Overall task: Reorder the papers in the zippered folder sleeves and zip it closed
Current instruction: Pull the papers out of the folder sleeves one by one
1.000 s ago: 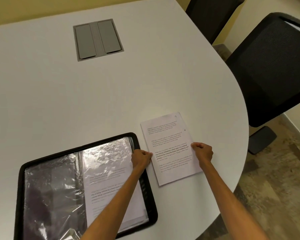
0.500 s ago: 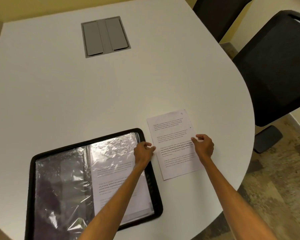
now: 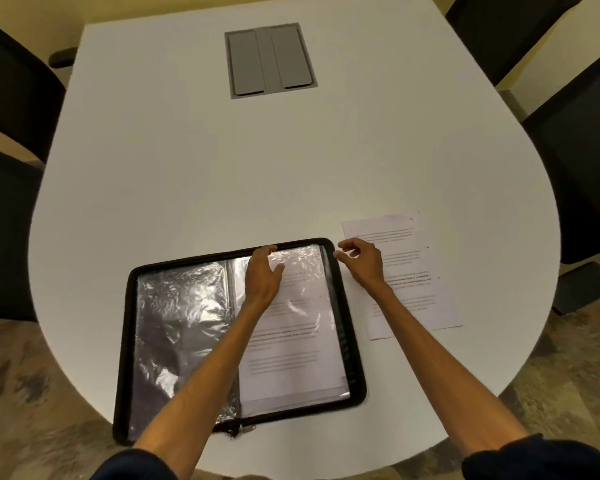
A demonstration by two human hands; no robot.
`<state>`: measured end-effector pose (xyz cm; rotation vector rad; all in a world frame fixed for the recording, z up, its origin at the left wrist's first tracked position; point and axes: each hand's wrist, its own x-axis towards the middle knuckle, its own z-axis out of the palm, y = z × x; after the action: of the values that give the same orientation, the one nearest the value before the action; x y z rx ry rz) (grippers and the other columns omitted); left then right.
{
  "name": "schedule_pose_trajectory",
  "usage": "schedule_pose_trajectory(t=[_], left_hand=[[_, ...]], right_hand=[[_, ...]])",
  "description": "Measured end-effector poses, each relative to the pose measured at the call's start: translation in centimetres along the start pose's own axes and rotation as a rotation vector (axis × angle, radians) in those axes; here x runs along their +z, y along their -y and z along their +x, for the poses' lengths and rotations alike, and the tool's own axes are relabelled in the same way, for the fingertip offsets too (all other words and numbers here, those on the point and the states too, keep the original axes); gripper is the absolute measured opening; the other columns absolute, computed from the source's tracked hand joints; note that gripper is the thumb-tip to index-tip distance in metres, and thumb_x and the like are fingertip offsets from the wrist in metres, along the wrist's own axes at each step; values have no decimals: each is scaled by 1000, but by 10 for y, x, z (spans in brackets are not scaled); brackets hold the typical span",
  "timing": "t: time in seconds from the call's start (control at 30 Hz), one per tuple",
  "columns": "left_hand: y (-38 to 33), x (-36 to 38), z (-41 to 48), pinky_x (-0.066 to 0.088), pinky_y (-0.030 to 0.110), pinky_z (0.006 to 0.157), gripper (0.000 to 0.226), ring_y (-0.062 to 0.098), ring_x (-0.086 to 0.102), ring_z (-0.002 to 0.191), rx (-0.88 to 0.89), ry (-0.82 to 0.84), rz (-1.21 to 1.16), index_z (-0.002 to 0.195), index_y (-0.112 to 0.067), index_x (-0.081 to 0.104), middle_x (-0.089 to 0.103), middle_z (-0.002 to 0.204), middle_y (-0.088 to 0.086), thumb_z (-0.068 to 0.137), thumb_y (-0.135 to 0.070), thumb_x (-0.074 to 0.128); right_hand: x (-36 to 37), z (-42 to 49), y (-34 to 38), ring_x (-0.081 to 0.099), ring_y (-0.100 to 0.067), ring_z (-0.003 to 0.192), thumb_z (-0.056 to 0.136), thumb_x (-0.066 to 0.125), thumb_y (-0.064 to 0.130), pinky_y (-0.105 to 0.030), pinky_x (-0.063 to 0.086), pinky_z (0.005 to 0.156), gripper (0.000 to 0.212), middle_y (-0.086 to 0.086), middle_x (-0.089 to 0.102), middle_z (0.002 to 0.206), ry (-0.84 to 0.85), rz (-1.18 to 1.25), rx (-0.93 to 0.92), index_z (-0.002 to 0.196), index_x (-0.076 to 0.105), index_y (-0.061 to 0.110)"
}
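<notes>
Both hands (image 3: 262, 273) at folder (image 3: 347, 341) top-right corner.

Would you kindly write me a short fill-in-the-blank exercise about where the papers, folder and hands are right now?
1. The black zippered folder lies ____ on the white rounded table.
2. The loose printed sheet lies on the table to the ____ of the folder.
3. The left hand rests on the crinkled clear plastic sleeve of the folder's ____ page.
4. The right hand holds ____ and hovers at the folder's far right corner.

Missing words: open; right; right; nothing
</notes>
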<state>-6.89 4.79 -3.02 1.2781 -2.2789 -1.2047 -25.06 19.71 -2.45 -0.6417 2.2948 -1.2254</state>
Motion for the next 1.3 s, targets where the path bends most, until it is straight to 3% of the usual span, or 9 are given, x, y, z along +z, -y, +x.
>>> schedule_pose_trajectory(t=[0.2, 0.43, 0.63, 0.73, 0.87, 0.97, 1.1, 1.2, 1.3], left_hand=[[44, -30, 0, 26, 45, 117, 66, 31, 23, 145, -6, 236, 326, 153, -17, 28, 26, 158, 15, 95, -18, 60], [67, -40, -7, 16, 53, 120, 74, 23, 8, 151, 79, 442, 570, 156, -21, 15, 12, 164, 5, 96, -25, 58], [70, -42, -14, 19, 50, 119, 70, 25, 19, 147, 131, 357, 519, 152, -22, 26, 29, 156, 7, 93, -25, 63], [68, -47, -13, 23, 46, 113, 67, 24, 28, 141, 143, 319, 492, 150, -21, 30, 39, 148, 7, 91, -24, 63], [57, -54, -18, 25, 46, 110, 70, 26, 30, 137, 117, 212, 356, 147, -15, 32, 36, 145, 10, 89, -38, 63], [37, -53, -30, 36, 46, 102, 73, 25, 40, 125, 123, 71, 297, 135, -15, 39, 41, 134, 7, 82, -59, 63], [3, -48, -57, 42, 39, 86, 79, 18, 44, 101, 134, -39, 216, 118, -16, 38, 38, 113, -1, 72, -77, 58], [-20, -47, -77, 40, 37, 81, 84, 18, 43, 99, 37, -86, 150, 112, -17, 34, 33, 109, -2, 66, -85, 54], [-31, -48, -92, 41, 40, 87, 75, 21, 42, 106, -57, -93, 131, 114, -13, 33, 33, 112, 1, 70, -63, 67]], right_hand=[[54, -13, 12, 56, -20, 116, 76, 81, 33, -42, 50, 95, 49, -3, 63, 126, 195, -204, -84, 122, 65, 22], [86, -25, 12, 20, -25, 146, 88, 69, 37, -53, 30, 110, 80, -4, 20, 160, 351, -707, -63, 152, 25, 16], [94, -31, 12, 37, -24, 134, 88, 68, 33, -45, 35, 105, 63, -4, 46, 145, 253, -753, -160, 143, 42, 18], [96, -28, 23, 53, -22, 117, 85, 71, 26, -39, 42, 96, 43, -3, 65, 121, 202, -592, -91, 126, 61, 16], [95, -19, 48, 66, -17, 88, 77, 79, 10, -27, 55, 68, 34, -9, 68, 108, 208, -41, 314, 110, 67, 12], [91, -17, 79, 65, -17, 89, 77, 71, -9, -22, 55, 55, 39, -11, 66, 105, 294, 262, 535, 112, 64, 8], [93, -16, 113, 60, -27, 103, 73, 64, -19, -27, 57, 64, 52, -14, 61, 107, 390, 336, 551, 117, 63, 8], [99, -23, 132, 63, -23, 91, 75, 60, -21, -22, 55, 57, 51, -12, 61, 102, 399, 355, 519, 119, 61, 6], [105, -29, 150, 64, -21, 80, 76, 58, -22, -23, 55, 57, 51, -10, 60, 99, 419, 382, 464, 119, 59, 4]])
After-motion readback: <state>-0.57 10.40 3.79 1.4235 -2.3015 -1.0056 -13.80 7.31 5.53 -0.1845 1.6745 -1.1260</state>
